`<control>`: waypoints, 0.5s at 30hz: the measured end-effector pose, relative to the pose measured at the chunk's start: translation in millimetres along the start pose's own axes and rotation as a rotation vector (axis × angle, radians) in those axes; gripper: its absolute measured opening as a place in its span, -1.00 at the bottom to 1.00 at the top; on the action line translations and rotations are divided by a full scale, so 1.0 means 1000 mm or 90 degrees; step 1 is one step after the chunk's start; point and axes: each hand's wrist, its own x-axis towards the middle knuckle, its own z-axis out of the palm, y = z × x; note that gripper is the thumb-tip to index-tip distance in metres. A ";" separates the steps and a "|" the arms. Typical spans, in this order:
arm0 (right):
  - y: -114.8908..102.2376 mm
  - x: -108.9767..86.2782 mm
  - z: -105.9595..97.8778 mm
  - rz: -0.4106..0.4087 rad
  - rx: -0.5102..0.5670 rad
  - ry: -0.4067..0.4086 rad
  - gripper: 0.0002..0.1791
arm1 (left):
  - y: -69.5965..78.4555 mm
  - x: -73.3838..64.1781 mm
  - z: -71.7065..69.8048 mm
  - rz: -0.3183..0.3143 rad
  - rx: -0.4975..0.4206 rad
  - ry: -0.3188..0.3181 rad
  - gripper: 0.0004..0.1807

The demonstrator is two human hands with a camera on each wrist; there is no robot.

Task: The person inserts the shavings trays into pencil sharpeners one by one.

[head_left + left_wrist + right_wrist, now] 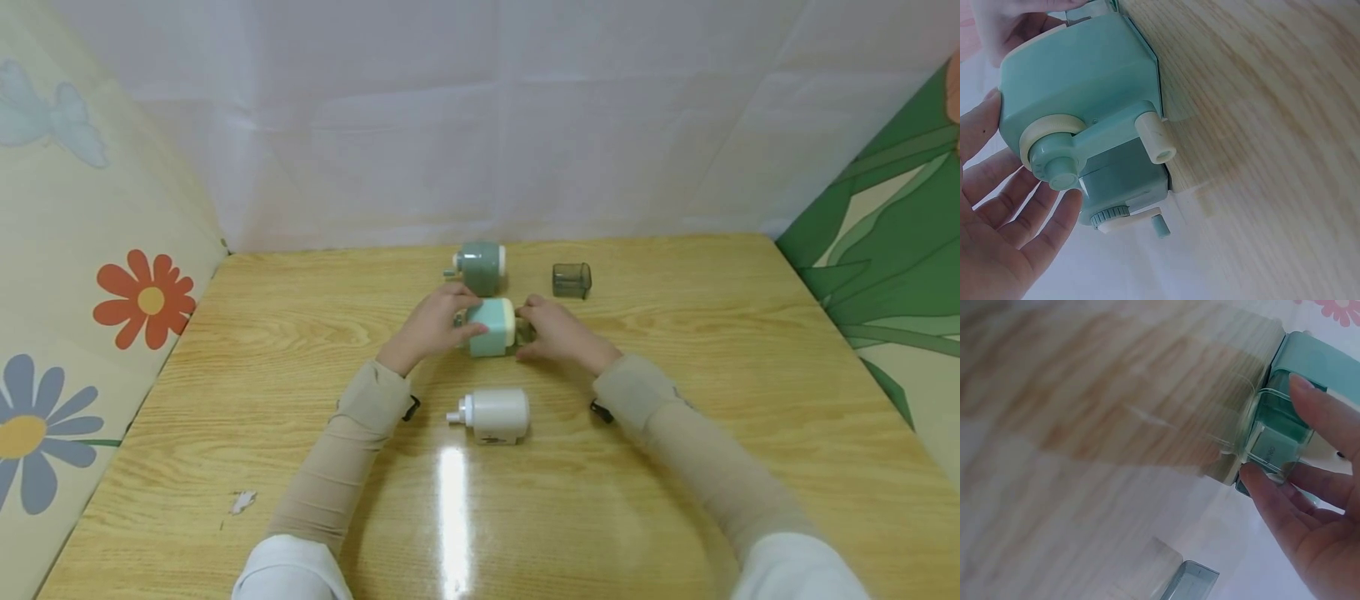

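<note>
A light teal crank pencil sharpener [489,327] with a cream edge lies in the middle of the table. My left hand [429,327] holds its crank end, thumb on one side and fingers on the other. In the left wrist view its crank handle [1155,139] points toward the tabletop. At the opposite end my right hand [561,335] grips a see-through shavings drawer [1275,431] between thumb and fingers. The drawer sits right at the sharpener's end, and a small pale block shows through its wall.
Behind the teal sharpener lies a darker green sharpener [480,265]. To its right is a smoky transparent drawer [572,281]. A cream-white sharpener [501,414] lies nearer me, between my forearms. A white sheet [495,150] hangs behind the wooden table [300,292].
</note>
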 end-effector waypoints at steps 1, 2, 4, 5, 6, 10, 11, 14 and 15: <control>0.000 0.000 0.000 0.001 0.001 -0.001 -0.27 | 0.000 0.000 0.000 0.000 -0.001 0.000 -0.51; -0.001 0.000 0.000 0.002 0.001 -0.001 -0.27 | 0.000 0.000 0.000 0.000 -0.002 0.000 -0.51; -0.001 0.000 0.000 0.003 0.002 -0.001 -0.27 | 0.000 -0.001 0.000 0.000 -0.002 0.001 -0.51; -0.002 0.000 0.000 0.004 0.003 -0.001 -0.27 | 0.000 -0.001 0.000 0.001 -0.002 0.001 -0.51; -0.002 0.000 -0.001 0.005 0.005 -0.001 -0.27 | 0.000 -0.001 0.000 0.003 -0.002 0.001 -0.51; -0.002 0.000 -0.001 0.004 0.010 0.001 -0.27 | -0.001 0.000 0.000 0.007 -0.001 0.004 -0.51; -0.001 0.000 -0.001 0.000 0.010 0.001 -0.27 | 0.000 0.000 0.000 0.008 0.000 0.004 -0.51; 0.000 0.000 -0.001 -0.007 0.009 0.002 -0.26 | 0.000 0.000 0.000 0.008 0.000 0.003 -0.51; 0.001 0.000 -0.001 -0.010 0.011 0.000 -0.24 | 0.000 0.000 0.000 0.007 0.000 0.002 -0.51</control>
